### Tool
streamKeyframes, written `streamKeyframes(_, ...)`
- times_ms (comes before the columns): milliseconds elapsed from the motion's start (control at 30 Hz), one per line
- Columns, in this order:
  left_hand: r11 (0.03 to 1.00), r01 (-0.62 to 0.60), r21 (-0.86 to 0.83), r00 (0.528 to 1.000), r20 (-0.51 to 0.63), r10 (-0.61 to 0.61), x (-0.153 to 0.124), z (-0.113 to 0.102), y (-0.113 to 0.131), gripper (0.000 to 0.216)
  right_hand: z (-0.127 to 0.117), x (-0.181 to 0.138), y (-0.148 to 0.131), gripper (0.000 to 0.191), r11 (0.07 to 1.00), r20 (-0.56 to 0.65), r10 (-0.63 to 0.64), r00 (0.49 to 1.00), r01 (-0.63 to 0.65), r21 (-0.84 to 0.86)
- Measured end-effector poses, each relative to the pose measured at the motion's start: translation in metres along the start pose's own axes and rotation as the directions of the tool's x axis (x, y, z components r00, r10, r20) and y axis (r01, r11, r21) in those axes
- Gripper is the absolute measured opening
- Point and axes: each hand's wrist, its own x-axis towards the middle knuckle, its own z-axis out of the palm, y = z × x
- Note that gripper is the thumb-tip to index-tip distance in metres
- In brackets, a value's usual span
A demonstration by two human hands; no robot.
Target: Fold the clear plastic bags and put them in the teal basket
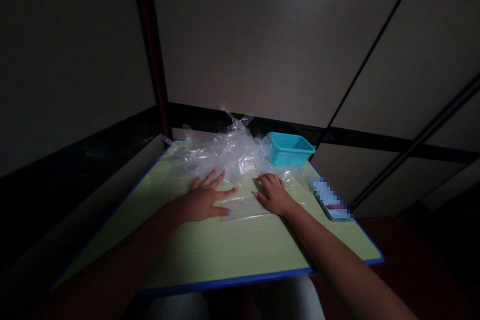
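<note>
My left hand (206,200) lies palm down on the table with its fingers spread, its thumb at the left end of a flat piece of thin clear plastic (243,207). Over that piece's right part rests my right hand (276,195), thumb apart and fingers a little bent; neither hand grasps anything. Just beyond both hands is a crumpled heap of clear plastic (228,152), with finger-like ends sticking up like disposable gloves.
A turquoise plastic basket (288,156) stands at the back right, against the heap. On the right edge lies a flat blurred-out object (330,200), phone-like. The pale green table (210,255) has a blue rim; dark panels (255,35) rise behind it.
</note>
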Motion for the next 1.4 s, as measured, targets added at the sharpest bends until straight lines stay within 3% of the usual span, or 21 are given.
streamKeyframes(200,1.0,0.01,0.019,1.0,0.017,-0.01,0.0,0.006,-0.002,0.059,0.001,0.001,0.0,0.042,1.0,0.007,-0.006,1.0,0.006,-0.002)
streamKeyframes(300,0.998,0.051,0.048,0.991,-0.122,-0.045,0.003,0.007,-0.007,0.057,0.0,0.0,0.0,0.043,1.0,-0.009,-0.018,1.0,0.018,-0.003)
streamKeyframes(400,0.997,0.053,0.058,0.964,-0.262,-0.035,0.005,0.007,-0.007,0.039,-0.003,-0.001,-0.001,0.04,0.999,-0.038,-0.042,0.998,0.042,0.01)
streamKeyframes(600,0.997,0.02,0.072,0.913,-0.407,0.011,0.008,0.008,-0.004,0.005,-0.008,0.001,0.001,0.02,0.991,-0.105,-0.094,0.99,0.103,0.085)
streamKeyframes(1000,0.999,0.012,0.03,0.874,-0.486,0.004,0.009,0.003,-0.002,0.011,-0.004,0.002,-0.002,0.012,0.985,0.009,-0.056,0.998,0.053,0.163)
streamKeyframes(1167,0.999,0.006,0.035,0.863,-0.504,0.013,0.011,0.006,-0.004,0.013,-0.004,0.002,-0.002,0.007,0.971,-0.015,-0.079,0.997,0.08,0.225)
streamKeyframes(1400,0.998,-0.004,0.064,0.885,-0.465,0.033,0.01,0.009,-0.003,0.01,-0.006,0.001,0.001,0.005,0.946,-0.077,-0.109,0.991,0.127,0.298)
